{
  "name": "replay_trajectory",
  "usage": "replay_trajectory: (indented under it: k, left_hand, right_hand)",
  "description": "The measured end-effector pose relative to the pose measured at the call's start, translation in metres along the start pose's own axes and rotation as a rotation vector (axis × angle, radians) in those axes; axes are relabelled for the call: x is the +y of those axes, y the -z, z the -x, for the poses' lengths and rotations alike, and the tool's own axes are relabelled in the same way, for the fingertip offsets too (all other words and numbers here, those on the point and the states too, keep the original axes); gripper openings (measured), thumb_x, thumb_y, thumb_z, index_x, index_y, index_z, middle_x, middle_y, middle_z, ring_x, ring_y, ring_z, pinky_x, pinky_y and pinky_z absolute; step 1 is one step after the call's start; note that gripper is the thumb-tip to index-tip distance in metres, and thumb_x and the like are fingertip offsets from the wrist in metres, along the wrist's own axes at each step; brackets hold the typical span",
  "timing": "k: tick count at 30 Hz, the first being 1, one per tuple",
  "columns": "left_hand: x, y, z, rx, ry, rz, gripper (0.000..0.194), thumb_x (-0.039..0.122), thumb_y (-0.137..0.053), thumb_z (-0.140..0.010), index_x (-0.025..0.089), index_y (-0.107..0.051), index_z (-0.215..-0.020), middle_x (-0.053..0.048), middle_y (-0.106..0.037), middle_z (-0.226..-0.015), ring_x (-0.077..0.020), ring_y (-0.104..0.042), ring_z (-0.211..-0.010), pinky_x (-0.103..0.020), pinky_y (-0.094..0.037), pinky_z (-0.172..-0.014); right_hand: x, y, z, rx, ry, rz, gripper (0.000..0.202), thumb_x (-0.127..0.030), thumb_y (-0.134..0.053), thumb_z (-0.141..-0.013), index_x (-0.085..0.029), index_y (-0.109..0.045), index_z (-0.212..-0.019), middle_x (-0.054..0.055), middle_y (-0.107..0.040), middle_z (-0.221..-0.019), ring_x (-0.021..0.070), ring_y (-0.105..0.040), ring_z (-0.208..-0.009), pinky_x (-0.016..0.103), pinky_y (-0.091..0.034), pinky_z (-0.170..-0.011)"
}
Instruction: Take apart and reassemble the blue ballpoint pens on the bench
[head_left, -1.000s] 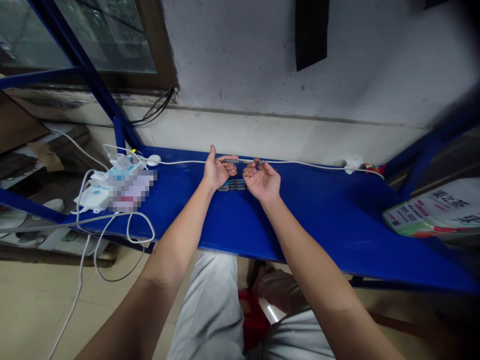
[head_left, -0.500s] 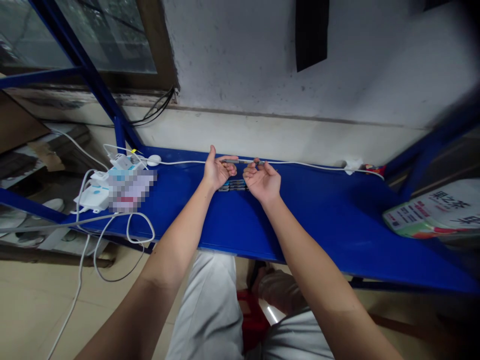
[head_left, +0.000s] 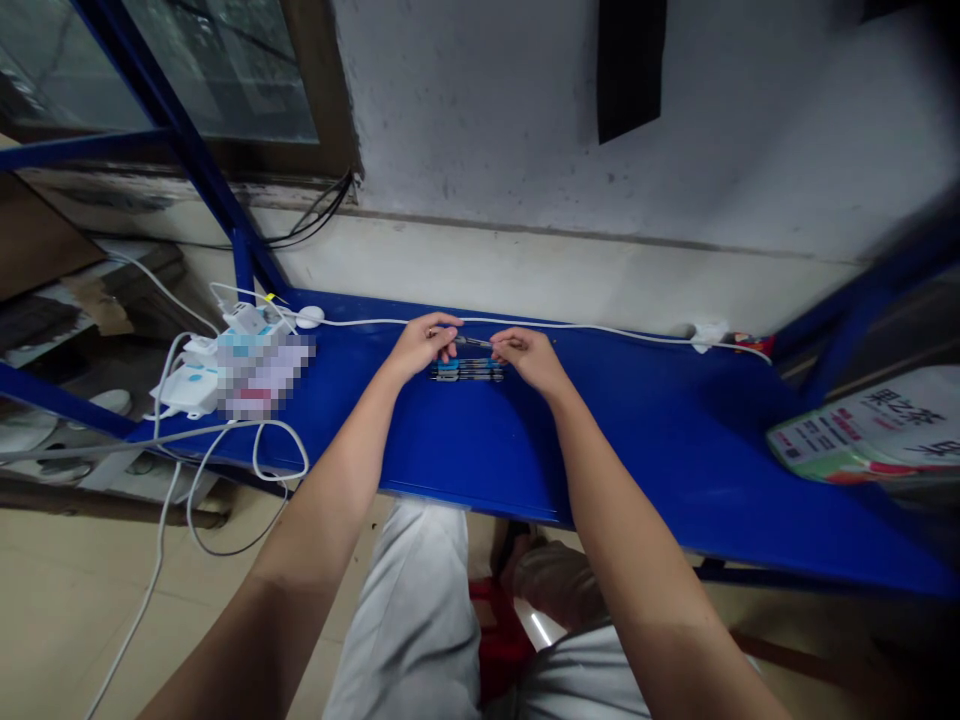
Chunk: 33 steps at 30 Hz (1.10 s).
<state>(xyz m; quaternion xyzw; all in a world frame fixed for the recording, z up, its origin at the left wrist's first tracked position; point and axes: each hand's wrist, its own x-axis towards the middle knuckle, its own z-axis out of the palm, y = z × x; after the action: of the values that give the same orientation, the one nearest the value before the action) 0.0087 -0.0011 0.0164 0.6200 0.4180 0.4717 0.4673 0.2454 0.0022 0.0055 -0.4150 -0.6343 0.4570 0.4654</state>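
My left hand is closed round one end of a thin pen, and my right hand pinches its other end. The pen lies level between the two hands, above the blue tabletop. Just below it, several pens with dark and light-blue parts lie side by side on the blue surface, between my hands. Fine detail of the held pen is too small to make out.
White power strips with cables sit at the left, beside a blurred-out packet. A white cable runs along the back edge by the wall. A large printed package lies at the right; blue frame posts stand at both sides.
Both hands have turned from palms-up to fingers-down and closed on the pen. My left hand has shifted slightly left, and the pens on the table show more fully.
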Motion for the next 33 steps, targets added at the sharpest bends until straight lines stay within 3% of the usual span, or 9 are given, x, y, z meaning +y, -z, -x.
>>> replay_trajectory:
  k: [4, 6, 9, 14, 18, 24, 29, 33]
  left_hand:
    - [-0.004, 0.012, 0.025, -0.008, -0.043, -0.261, 0.017, 0.034, -0.083, -0.081, 0.020, -0.077, -0.089, -0.004, -0.073, -0.076, -0.0169, -0.065, -0.068, -0.032, -0.050, -0.067]
    - [-0.006, 0.014, 0.032, -0.005, -0.124, -0.401, 0.016, 0.034, -0.086, -0.077, 0.021, -0.078, -0.083, -0.004, -0.072, -0.083, -0.0192, -0.065, -0.078, -0.037, -0.052, -0.077]
    - [-0.009, 0.013, 0.035, -0.038, -0.268, -0.540, 0.016, 0.032, -0.090, -0.073, 0.022, -0.078, -0.078, -0.005, -0.069, -0.095, -0.0237, -0.064, -0.099, -0.044, -0.051, -0.097]
    - [-0.012, 0.010, 0.035, -0.127, -0.272, -0.686, 0.017, 0.032, -0.089, -0.074, 0.023, -0.075, -0.072, -0.007, -0.065, -0.112, -0.0288, -0.056, -0.119, -0.052, -0.044, -0.111]
    - [-0.017, 0.011, 0.033, -0.140, -0.242, -0.706, 0.020, 0.031, -0.088, -0.074, 0.022, -0.069, -0.074, -0.008, -0.063, -0.126, -0.0313, -0.052, -0.128, -0.055, -0.039, -0.116]
    - [-0.020, 0.012, 0.029, -0.180, -0.146, -0.724, 0.041, 0.031, -0.081, -0.078, 0.027, -0.068, -0.117, -0.006, -0.069, -0.115, -0.0296, -0.061, -0.112, -0.049, -0.048, -0.104]
    - [-0.021, 0.009, 0.018, -0.219, -0.172, -0.750, 0.040, 0.033, -0.079, -0.080, 0.028, -0.071, -0.119, -0.006, -0.069, -0.125, -0.0306, -0.058, -0.124, -0.051, -0.041, -0.113]
    - [-0.022, 0.005, 0.006, -0.237, -0.155, -0.790, 0.043, 0.034, -0.079, -0.078, 0.028, -0.073, -0.121, -0.007, -0.069, -0.127, -0.0324, -0.056, -0.126, -0.053, -0.039, -0.114]
  right_hand:
    - [-0.002, 0.010, 0.003, -0.182, 0.028, 0.204, 0.014, -0.033, -0.082, -0.076, -0.022, -0.074, -0.080, 0.002, -0.069, -0.076, 0.0198, -0.062, -0.073, 0.039, -0.051, -0.075]
    - [-0.003, 0.012, 0.005, -0.229, 0.102, 0.343, 0.009, -0.030, -0.082, -0.077, -0.023, -0.076, -0.078, 0.005, -0.071, -0.089, 0.0233, -0.065, -0.088, 0.044, -0.052, -0.090]
    - [-0.003, 0.013, 0.006, -0.256, 0.180, 0.531, 0.009, -0.026, -0.086, -0.074, -0.024, -0.078, -0.079, 0.008, -0.068, -0.118, 0.0291, -0.058, -0.120, 0.054, -0.041, -0.113]
    - [0.002, 0.011, 0.006, -0.340, 0.119, 0.639, 0.013, -0.021, -0.087, -0.072, -0.022, -0.077, -0.080, 0.009, -0.055, -0.143, 0.0316, -0.045, -0.139, 0.057, -0.032, -0.121]
    - [0.005, 0.009, 0.005, -0.369, 0.078, 0.667, 0.020, -0.018, -0.087, -0.069, -0.021, -0.072, -0.081, 0.009, -0.058, -0.135, 0.0314, -0.049, -0.134, 0.054, -0.036, -0.119]
    - [0.004, 0.010, 0.006, -0.355, 0.088, 0.696, 0.032, -0.020, -0.082, -0.072, -0.025, -0.066, -0.099, 0.004, -0.064, -0.112, 0.0292, -0.056, -0.112, 0.046, -0.046, -0.102]
    - [0.008, 0.016, 0.005, -0.330, 0.077, 0.702, 0.041, -0.024, -0.082, -0.075, -0.028, -0.068, -0.113, 0.005, -0.066, -0.114, 0.0311, -0.054, -0.113, 0.048, -0.045, -0.103]
    - [0.013, 0.021, 0.003, -0.279, 0.069, 0.716, 0.036, -0.027, -0.083, -0.077, -0.027, -0.071, -0.110, 0.006, -0.066, -0.115, 0.0317, -0.055, -0.115, 0.050, -0.045, -0.106]
